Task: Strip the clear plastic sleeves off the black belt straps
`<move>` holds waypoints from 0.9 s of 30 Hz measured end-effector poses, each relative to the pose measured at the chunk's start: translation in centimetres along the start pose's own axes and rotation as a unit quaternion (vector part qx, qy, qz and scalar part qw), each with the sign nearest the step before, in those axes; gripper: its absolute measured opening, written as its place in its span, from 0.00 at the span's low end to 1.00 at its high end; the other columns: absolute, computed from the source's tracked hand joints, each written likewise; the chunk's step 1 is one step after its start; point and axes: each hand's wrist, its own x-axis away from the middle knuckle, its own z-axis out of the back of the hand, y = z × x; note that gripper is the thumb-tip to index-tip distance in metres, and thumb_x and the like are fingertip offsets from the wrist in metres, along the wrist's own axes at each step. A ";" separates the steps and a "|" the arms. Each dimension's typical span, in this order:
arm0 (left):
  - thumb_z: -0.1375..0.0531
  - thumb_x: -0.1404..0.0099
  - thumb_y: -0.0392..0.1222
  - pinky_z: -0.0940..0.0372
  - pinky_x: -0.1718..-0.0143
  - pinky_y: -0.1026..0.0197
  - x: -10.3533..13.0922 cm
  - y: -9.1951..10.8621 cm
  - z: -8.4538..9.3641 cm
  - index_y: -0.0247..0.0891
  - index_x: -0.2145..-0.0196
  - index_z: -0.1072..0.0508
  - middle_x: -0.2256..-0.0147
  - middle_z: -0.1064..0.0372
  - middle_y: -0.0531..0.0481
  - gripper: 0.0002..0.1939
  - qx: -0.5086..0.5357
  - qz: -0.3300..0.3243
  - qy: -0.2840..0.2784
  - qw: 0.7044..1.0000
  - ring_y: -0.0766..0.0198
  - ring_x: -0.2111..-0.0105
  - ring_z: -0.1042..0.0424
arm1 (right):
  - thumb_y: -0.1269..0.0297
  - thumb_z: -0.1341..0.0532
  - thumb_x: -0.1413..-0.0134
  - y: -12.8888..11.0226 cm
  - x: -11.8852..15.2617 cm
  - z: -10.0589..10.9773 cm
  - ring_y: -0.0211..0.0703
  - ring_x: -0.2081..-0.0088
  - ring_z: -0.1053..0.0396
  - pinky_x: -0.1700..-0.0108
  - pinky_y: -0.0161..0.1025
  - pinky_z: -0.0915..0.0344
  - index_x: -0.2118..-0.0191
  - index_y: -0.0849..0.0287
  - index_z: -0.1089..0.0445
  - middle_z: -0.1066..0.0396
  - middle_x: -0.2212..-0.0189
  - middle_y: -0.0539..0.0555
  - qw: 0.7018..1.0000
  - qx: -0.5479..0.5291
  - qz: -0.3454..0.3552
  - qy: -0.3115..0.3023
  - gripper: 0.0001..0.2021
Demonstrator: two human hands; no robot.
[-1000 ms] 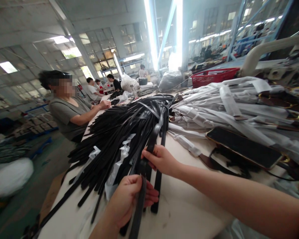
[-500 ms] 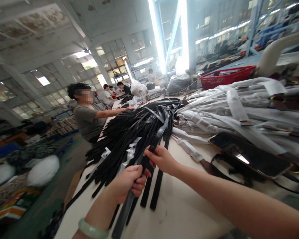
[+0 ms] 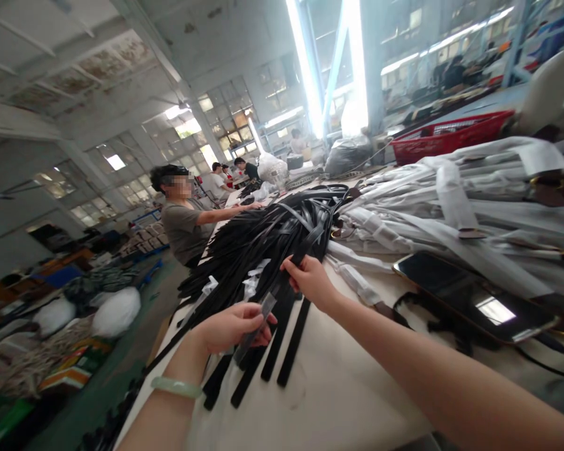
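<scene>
Our right hand (image 3: 313,282) pinches a black strap (image 3: 304,249) just in front of the pile (image 3: 230,241) on the worktop (image 3: 343,391). The strap's long axis runs from far right to near left. Our left hand (image 3: 228,327), farther from it, grasps a translucent strip (image 3: 267,305), upper end toward the right hand.

Plain black straps (image 3: 289,341); white wrapping (image 3: 455,200); a cream counter (image 3: 338,388); a red basket (image 3: 451,138) with a lattice pattern; a pale green bangle (image 3: 176,387); brown strap ends (image 3: 472,233).
</scene>
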 end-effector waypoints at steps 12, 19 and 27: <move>0.29 0.54 0.55 0.34 0.73 0.63 -1.3 0.1 -1.6 0.30 0.72 0.27 0.78 0.30 0.51 0.24 -0.010 -0.039 0.116 0.992 0.68 0.79 0.32 | 0.48 0.33 0.59 1.5 1.7 -1.8 0.29 0.90 0.46 0.90 0.28 0.49 0.81 0.59 0.41 0.40 0.88 0.44 0.991 -0.021 -0.093 -0.097 0.22; 0.33 0.50 0.57 0.47 0.84 0.68 2.4 -3.1 -2.0 0.30 0.71 0.27 0.82 0.32 0.51 0.23 -0.003 -0.015 0.134 0.991 0.73 0.87 0.40 | 0.47 0.32 0.64 0.1 0.2 -0.3 0.27 0.90 0.51 0.90 0.28 0.53 0.84 0.58 0.43 0.40 0.89 0.45 0.992 -0.082 -0.083 -0.045 0.24; 0.33 0.58 0.67 0.41 0.79 0.68 7.0 -7.0 -1.2 0.37 0.60 0.24 0.78 0.35 0.55 0.35 -0.009 -0.062 0.348 0.935 0.71 0.80 0.41 | 0.51 0.31 0.65 0.3 0.4 -0.4 0.27 0.89 0.52 0.89 0.29 0.57 0.85 0.58 0.44 0.43 0.90 0.44 0.988 -0.109 -0.108 -0.035 0.22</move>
